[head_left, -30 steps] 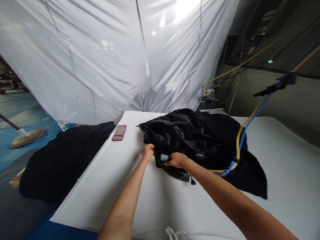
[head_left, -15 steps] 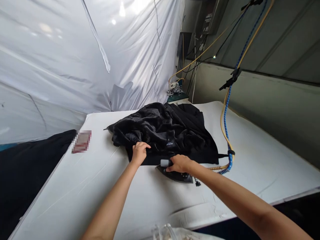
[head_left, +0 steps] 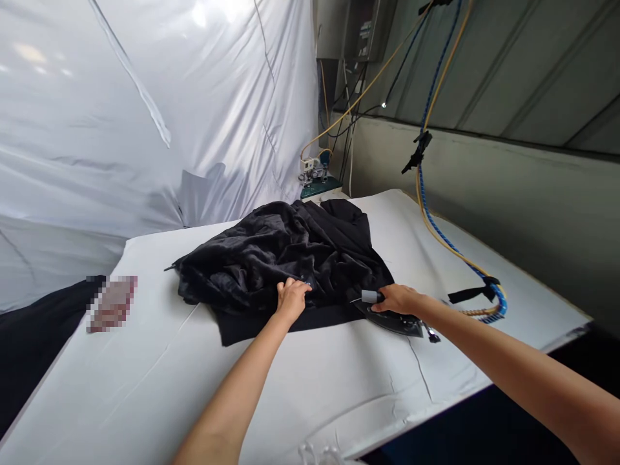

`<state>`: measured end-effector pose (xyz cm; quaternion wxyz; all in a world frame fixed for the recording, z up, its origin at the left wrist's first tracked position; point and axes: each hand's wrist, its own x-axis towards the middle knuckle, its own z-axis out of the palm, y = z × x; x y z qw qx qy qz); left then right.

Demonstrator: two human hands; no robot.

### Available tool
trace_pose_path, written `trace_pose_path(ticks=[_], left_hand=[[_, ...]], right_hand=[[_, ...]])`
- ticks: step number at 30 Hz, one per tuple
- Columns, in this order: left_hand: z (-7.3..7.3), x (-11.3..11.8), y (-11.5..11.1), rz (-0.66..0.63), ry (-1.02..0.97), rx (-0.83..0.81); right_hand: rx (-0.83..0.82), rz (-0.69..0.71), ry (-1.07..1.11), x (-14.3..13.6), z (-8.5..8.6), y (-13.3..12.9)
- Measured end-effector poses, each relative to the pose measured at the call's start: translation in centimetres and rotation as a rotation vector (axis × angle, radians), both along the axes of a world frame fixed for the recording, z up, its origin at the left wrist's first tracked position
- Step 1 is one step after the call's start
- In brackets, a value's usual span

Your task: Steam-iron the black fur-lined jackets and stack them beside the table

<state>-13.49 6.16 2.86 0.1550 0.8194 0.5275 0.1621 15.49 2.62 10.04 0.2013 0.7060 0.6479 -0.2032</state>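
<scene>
The right hand [head_left: 398,299] is clamped on the iron [head_left: 394,320]; the left hand [head_left: 292,299], loosely curled, touches black fabric [head_left: 261,252].

Soft light came from above; glare spots bloomed along the top of the white sheet [head_left: 217,84]. The table [head_left: 194,400] looked evenly lit, with faint shadows under the forearms, while the right wall [head_left: 484,168] was dimmer. Black cloth [head_left: 271,258] lost detail. The wide lens stretched the edges; a pixelated patch [head_left: 113,303] hid detail at left.

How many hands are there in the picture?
2: the left hand is on the black garment, and the right hand is holding the iron. I see no others.
</scene>
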Motion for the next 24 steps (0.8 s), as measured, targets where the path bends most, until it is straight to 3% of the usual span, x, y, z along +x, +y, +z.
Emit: trace_pose_path(ticks=[5, 9, 14, 19, 24], left_hand=[[-0.5, 3.1, 0.9, 0.073, 0.084, -0.050], [-1.1, 4.8, 1.5, 0.172, 0.149, -0.095], [-1.3, 5.8, 1.8, 0.198, 0.201, -0.126], [-1.1, 7.8, 1.6, 0.156, 0.163, -0.133], [-1.3, 8.9, 1.8, 0.176, 0.181, -0.210]], right_hand=[[0.008, -0.135, 0.025, 4.4, -0.3, -0.9], [0.026, -0.168, 0.040, 5.9, 0.2, -1.8], [0.048, -0.091, 0.027, 3.7, 0.7, -2.4], [0.056, -0.049, 0.058, 0.3, 0.0, -2.1], [0.070, -0.079, 0.031, 0.8, -0.3, -0.9]])
